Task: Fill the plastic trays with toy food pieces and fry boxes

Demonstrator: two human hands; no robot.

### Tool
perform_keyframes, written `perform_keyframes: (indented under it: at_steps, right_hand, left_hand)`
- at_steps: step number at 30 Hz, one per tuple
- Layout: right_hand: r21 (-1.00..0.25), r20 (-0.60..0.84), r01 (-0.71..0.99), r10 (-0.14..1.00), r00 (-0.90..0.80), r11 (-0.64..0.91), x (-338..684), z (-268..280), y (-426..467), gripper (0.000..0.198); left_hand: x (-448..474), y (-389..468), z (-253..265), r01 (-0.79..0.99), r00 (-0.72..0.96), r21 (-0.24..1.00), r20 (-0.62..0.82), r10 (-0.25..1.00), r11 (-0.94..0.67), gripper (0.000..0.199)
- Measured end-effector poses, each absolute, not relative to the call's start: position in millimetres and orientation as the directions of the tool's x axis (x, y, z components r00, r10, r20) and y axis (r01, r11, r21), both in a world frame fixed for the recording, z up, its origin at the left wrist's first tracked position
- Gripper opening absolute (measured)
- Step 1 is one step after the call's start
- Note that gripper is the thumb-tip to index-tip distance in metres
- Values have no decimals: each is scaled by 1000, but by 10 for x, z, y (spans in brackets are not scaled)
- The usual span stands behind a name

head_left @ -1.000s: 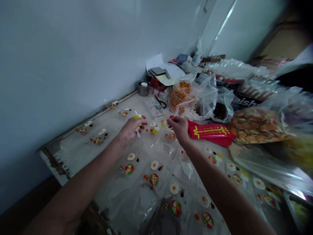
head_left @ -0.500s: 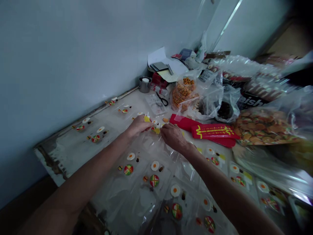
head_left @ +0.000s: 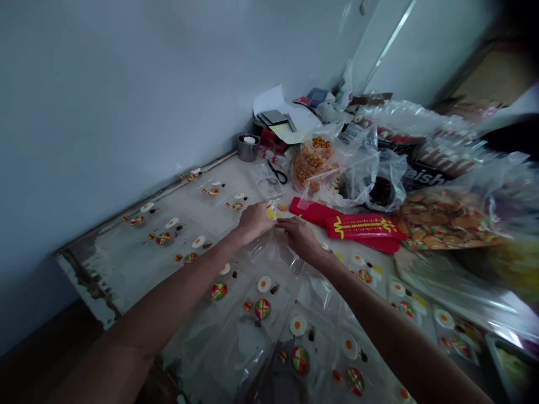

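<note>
My left hand (head_left: pixel 255 220) is curled closed over the middle of the table, with a small yellow piece (head_left: pixel 270 213) at its fingertips. My right hand (head_left: pixel 300 238), palm down, has its fingers together close to the left fingertips; whatever they hold is hidden. Beneath both hands lies a clear plastic bag (head_left: pixel 290 258). Around them, flat clear bags each carry a toy fried egg (head_left: pixel 264 284), a round red-and-green piece (head_left: pixel 263 309) and small brown pieces. Beyond the hands lies an orange-brown disc (head_left: pixel 283 207).
Red packets (head_left: pixel 366 226) lie right of my hands, near a bag of brown discs (head_left: pixel 446 221). Behind are a bag of orange pieces (head_left: pixel 314 165), black scissors (head_left: pixel 278 173) and a metal cup (head_left: pixel 248 148). A wall (head_left: pixel 126 101) borders the table's far left edge.
My left hand has moved right and a little forward, close to my right hand. Small pieces on the bags to its left now show. The view has shifted slightly.
</note>
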State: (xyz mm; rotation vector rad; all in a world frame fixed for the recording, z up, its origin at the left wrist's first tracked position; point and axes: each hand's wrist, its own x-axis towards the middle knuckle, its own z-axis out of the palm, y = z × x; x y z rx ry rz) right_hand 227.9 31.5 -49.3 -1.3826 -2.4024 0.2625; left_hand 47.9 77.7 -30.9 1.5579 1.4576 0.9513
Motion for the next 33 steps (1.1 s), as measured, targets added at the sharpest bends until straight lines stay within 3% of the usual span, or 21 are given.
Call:
perform_keyframes:
  at_steps: [4, 7, 11, 13, 15, 18, 21, 24, 26, 28, 30, 33]
  right_hand:
    - [-386, 247, 790, 879, -408, 476, 2334, -521, 365, 54]
    - [-283, 221, 805, 852, -475, 522, 2322, -474, 323, 60]
    - [-183, 148, 774, 795, -588, 606, 2277, -374, 244, 62]
    - [-298, 180, 805, 859, -480, 512, 2219, -318, 272, 50]
    - [-541, 217, 764, 936, -278, 352, 2099, -266, 363, 33]
    - [-892, 98, 430, 988, -117, 139, 1808, -212, 585, 28]
    - [-991, -41, 136, 988, -149, -20, 1559, -186, 847, 30]
    - [-994, 17, 108, 998, -65, 24, 1509, -184, 1075, 27]
    - [-958, 131, 259, 991, 7, 125, 1541, -209, 1173, 21]
    - [-836, 234, 502, 971, -41, 223, 1549, -261, 1207, 13]
    - [-607, 280, 716, 936, -213, 344, 1497, -327, 1178, 10]
    - [-196, 230, 843, 859, -458, 501, 1339, -396, 1069, 22]
  left_hand:
    - [352, 842, -247, 327, 20, 943, -69, 997, 59, 25]
    - [127, 921, -149, 227, -14, 965, -135, 991, 134, 16]
    - [-170, 901, -64, 165, 16, 973, -168, 986, 163, 24]
    - [-249, 830, -63, 158, 71, 978, -151, 986, 138, 27]
    - [-267, 754, -72, 141, 116, 986, -110, 987, 94, 29]
    - [-230, 699, -56, 90, 145, 995, -61, 988, 48, 30]
    - [-251, 755, 14, -10, 142, 993, -118, 983, 120, 31]
    - [-444, 868, 105, -170, 92, 940, -284, 955, 296, 26]
    - [-644, 915, 156, -291, 96, 874, -379, 921, 390, 16]
    - [-838, 918, 187, -416, 160, 787, -430, 889, 456, 20]
    - [-972, 892, 192, -526, 231, 689, -449, 863, 499, 26]
    - [-1044, 855, 153, -606, 255, 622, -438, 862, 496, 28]
